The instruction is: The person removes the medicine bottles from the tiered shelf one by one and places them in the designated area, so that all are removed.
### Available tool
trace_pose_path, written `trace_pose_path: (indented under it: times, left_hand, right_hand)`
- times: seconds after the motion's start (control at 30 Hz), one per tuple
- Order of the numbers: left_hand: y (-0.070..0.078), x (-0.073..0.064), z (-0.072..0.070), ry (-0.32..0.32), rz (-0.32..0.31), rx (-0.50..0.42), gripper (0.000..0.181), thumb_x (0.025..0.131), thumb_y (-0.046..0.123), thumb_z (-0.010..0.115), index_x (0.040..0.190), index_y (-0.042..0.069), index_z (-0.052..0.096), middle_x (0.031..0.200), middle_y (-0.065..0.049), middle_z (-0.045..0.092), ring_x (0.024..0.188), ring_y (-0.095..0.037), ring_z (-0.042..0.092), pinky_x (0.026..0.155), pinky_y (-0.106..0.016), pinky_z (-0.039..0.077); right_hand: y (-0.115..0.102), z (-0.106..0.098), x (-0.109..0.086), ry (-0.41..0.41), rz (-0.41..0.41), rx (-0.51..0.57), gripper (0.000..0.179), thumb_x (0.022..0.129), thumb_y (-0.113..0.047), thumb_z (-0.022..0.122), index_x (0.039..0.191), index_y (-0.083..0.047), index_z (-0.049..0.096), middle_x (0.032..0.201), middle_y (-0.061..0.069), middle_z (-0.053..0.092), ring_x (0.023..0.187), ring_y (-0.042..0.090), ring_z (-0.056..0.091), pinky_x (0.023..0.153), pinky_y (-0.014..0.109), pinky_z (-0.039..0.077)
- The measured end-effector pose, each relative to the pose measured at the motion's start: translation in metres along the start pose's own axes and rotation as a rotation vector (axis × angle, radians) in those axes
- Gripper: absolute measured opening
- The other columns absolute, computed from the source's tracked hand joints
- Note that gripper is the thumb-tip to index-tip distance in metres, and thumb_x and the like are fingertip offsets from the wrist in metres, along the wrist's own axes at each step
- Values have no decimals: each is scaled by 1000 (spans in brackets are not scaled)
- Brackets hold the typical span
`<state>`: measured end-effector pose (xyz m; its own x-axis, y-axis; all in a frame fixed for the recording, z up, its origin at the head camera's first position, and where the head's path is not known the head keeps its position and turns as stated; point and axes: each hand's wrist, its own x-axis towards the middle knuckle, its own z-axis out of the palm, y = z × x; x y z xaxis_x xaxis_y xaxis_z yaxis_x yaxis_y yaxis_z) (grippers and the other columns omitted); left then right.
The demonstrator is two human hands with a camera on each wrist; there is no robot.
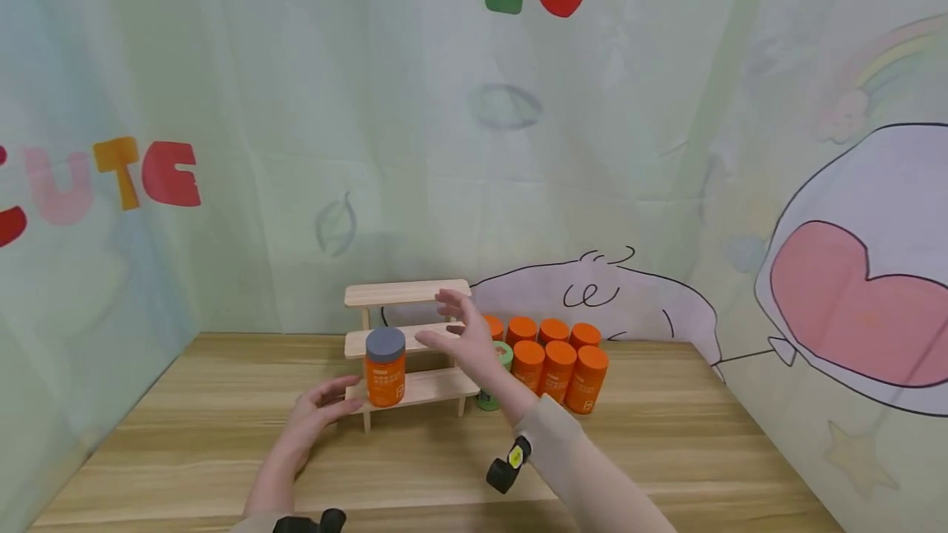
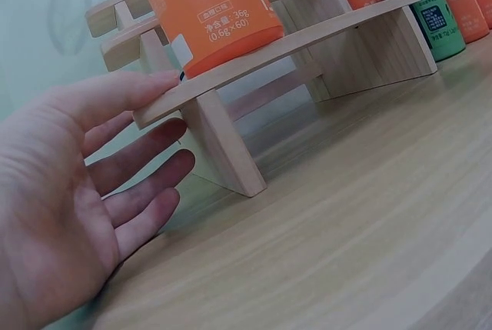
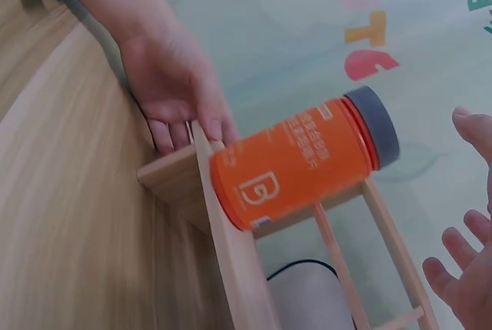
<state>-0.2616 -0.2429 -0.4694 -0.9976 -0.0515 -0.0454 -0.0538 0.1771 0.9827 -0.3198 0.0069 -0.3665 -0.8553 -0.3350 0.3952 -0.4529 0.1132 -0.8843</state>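
A small three-tier wooden shelf (image 1: 437, 385) stands on the table. On the left of its lowest tier sits an upright orange jar with a grey lid (image 1: 386, 377), apart from both hands. My left hand (image 1: 314, 414) holds the left end of that tier; in the left wrist view the thumb (image 2: 146, 88) lies along the board's end and the other fingers curl below it, by the shelf's leg. Over the right part of the shelf hovers my right hand (image 1: 470, 340), its fingers spread and loosely bent, touching nothing. At the edge of the right wrist view its fingers (image 3: 461, 257) show.
Several orange jars with orange lids (image 1: 559, 364) stand grouped to the right of the shelf. A green jar (image 2: 427, 11) stands among them, beside the shelf's right end. A printed curtain (image 1: 400, 187) hangs behind the wooden table (image 1: 666, 451).
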Motion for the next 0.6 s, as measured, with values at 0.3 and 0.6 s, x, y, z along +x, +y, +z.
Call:
trace_pose_path:
  times: [0.3, 0.6]
  left_hand:
    - [-1, 0, 0, 4, 9, 6, 56, 92, 20, 67, 139, -4, 49, 148, -25, 43, 138, -39, 37, 106, -43, 38]
    - [0, 0, -1, 2, 9, -5, 54, 92, 19, 67, 139, -3, 51, 147, -23, 45, 137, -38, 38, 100, -36, 42]
  right_hand:
    - [8, 28, -2, -86, 44, 25, 68, 86, -19, 76, 145, -13, 42, 146, 8, 49, 131, 31, 48, 104, 49, 42]
    - [10, 45, -6, -143, 79, 38, 73, 83, -11, 78, 146, -11, 41, 142, 10, 52, 126, 32, 53, 100, 46, 47]
